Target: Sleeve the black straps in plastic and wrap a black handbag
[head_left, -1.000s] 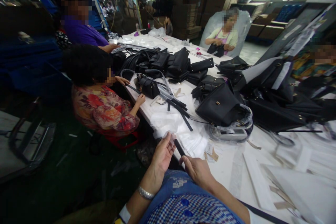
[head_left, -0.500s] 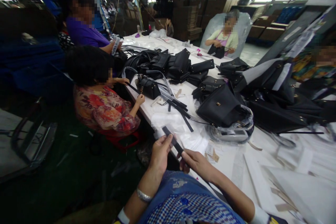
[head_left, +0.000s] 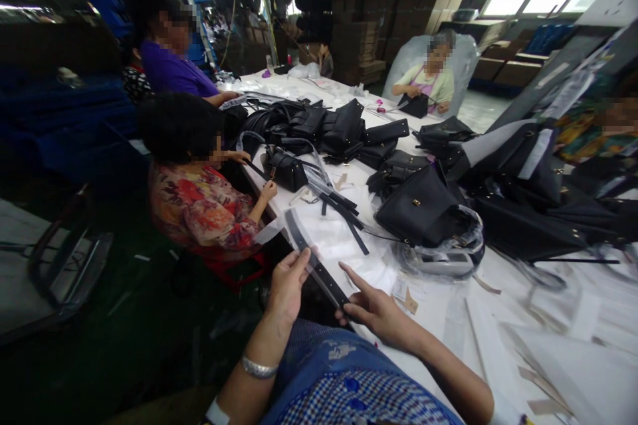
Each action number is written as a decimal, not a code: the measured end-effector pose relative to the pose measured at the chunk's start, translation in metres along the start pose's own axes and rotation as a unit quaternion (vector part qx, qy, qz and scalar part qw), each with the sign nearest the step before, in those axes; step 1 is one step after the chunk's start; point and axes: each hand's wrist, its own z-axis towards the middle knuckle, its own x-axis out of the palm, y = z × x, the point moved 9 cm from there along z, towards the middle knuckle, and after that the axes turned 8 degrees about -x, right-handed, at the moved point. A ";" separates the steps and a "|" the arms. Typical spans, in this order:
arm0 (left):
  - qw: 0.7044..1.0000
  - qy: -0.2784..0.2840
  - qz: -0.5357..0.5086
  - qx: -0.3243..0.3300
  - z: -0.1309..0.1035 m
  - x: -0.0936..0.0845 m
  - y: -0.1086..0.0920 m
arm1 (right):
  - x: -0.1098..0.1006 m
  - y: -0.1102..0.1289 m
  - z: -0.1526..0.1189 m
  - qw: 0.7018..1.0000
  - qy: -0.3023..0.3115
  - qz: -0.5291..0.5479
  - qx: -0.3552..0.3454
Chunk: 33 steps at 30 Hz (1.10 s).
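Observation:
A black strap [head_left: 323,278] with small holes runs slantwise between my two hands, over the table's near edge. Clear plastic film lies along its upper part and sticks out past its far end. My left hand [head_left: 289,282] pinches the strap and film near the middle between thumb and fingers. Lower down, my right hand [head_left: 376,311] grips the strap's near end between thumb and curled fingers, with its index finger stretched out. Beyond my right hand, a black handbag [head_left: 416,206] with a small gold clasp lies on the table, its handle wrapped in plastic.
Several black bags [head_left: 341,127] and loose black straps [head_left: 343,209] cover the white table [head_left: 433,319]. A co-worker in a flowered shirt [head_left: 199,212] sits close on the left, handling a strap. Another in purple [head_left: 174,73] is behind. White sheets [head_left: 573,358] lie at the right.
My left hand has moved left and slightly toward me, away from my right hand. More of the strap and its film now shows. My right index finger has stretched out.

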 end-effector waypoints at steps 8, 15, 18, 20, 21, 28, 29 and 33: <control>0.998 0.051 0.035 -0.026 -0.008 0.010 0.000 | 0.002 0.024 0.024 0.996 -0.039 -0.042 -0.073; 1.000 0.013 0.019 0.006 -0.014 -0.004 -0.019 | 0.010 0.021 0.028 0.998 -0.025 -0.046 -0.038; 0.998 0.046 0.044 -0.011 -0.019 0.006 -0.014 | 0.007 0.041 0.037 0.990 -0.072 -0.095 -0.078; 0.999 0.033 0.029 0.014 -0.018 0.001 -0.027 | 0.012 0.045 0.038 0.991 -0.047 -0.096 -0.083; 0.999 0.018 0.016 0.032 -0.018 -0.005 -0.036 | 0.018 0.043 0.037 0.994 -0.019 -0.083 -0.076; 0.998 0.031 0.057 0.021 -0.025 -0.003 -0.038 | 0.024 0.042 0.048 0.996 -0.035 -0.037 -0.076; 0.997 0.035 0.070 0.015 -0.026 -0.001 -0.034 | 0.022 0.046 0.052 0.994 -0.050 -0.045 -0.087; 0.999 0.009 0.042 0.032 -0.023 -0.013 -0.041 | 0.032 0.040 0.057 0.995 0.010 -0.050 -0.084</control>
